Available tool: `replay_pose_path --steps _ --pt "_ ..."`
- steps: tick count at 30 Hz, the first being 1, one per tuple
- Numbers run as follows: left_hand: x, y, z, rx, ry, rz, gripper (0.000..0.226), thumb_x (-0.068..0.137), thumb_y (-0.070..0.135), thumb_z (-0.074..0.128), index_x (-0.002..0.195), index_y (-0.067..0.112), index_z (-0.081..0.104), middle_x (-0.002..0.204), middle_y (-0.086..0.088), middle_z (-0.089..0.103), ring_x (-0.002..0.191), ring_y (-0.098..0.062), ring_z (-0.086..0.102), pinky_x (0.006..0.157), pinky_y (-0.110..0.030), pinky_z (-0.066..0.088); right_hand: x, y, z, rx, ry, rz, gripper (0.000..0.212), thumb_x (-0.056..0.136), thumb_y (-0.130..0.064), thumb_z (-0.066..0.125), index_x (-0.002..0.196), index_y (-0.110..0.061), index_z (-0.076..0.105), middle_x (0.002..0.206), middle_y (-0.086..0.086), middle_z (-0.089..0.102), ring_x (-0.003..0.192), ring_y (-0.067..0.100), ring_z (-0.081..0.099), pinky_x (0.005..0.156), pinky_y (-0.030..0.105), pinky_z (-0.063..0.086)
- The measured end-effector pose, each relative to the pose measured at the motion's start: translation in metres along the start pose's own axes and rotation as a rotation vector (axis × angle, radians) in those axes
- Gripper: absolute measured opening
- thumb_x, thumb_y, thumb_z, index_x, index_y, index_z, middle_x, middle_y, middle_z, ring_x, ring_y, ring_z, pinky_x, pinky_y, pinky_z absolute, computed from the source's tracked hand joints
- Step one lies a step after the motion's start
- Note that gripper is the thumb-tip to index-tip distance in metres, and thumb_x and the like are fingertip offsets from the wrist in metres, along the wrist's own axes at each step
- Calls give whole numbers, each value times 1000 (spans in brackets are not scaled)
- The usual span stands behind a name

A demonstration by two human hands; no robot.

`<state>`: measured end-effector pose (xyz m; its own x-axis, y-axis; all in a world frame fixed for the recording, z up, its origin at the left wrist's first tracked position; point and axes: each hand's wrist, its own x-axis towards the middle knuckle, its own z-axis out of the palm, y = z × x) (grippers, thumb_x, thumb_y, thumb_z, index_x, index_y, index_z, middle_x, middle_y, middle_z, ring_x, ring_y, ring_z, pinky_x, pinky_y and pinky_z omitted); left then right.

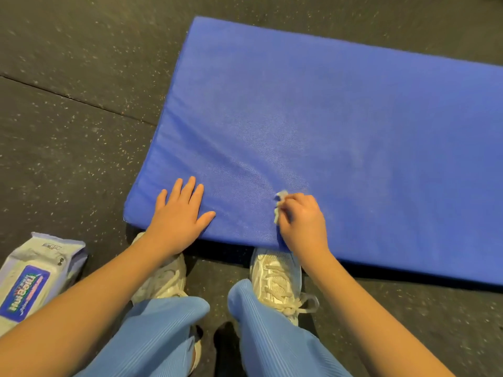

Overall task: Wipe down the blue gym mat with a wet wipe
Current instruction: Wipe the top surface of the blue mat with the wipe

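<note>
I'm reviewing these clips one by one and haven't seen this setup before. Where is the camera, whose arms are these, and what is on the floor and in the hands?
There is no machine here. A person wears one wide-angle camera on the head, looking down, so the two arms are their own. A blue gym mat lies on a dark speckled floor in front of them. The left hand rests flat on the mat near its corner, fingers straight. The right hand grips a crumpled wet wipe against the mat's near edge. A pack of wipes lies on the floor to the left. Pale shoes and blue trousers show at the bottom.
</note>
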<state>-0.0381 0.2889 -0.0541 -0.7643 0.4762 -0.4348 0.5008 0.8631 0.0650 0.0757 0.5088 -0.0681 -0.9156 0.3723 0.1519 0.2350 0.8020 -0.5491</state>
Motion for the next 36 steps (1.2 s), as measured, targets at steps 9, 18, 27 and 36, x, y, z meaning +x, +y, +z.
replay_pose_path --steps 9,18,27,36 --pt "-1 -1 -8 -1 31 56 91 77 67 -2 153 24 20 162 -4 10 148 -32 4 115 -50 5 -3 20 -10 -10 -5 34 13 79 -17 62 79 -7 71 91 7 68 80 34 60 64 30 46" --pt "4 34 -3 -4 -53 165 89 76 69 -5 154 29 9 162 8 -4 149 -22 -7 118 -47 2 -13 17 -16 41 -61 -88 14 83 -17 62 80 -7 72 93 6 67 82 32 60 60 36 51" --pt "-3 36 6 -32 55 180 86 80 61 -2 152 24 27 161 2 16 149 -26 7 116 -49 7 -30 9 -19 56 -174 -224 24 89 -27 48 88 -12 67 95 1 62 85 26 55 58 35 49" --pt "-4 33 -7 130 -55 498 101 69 90 12 151 32 -3 158 11 -9 148 -32 -3 115 -57 3 -19 5 -20 23 -195 -153 23 87 -27 51 86 -10 67 99 5 63 85 29 55 67 32 47"
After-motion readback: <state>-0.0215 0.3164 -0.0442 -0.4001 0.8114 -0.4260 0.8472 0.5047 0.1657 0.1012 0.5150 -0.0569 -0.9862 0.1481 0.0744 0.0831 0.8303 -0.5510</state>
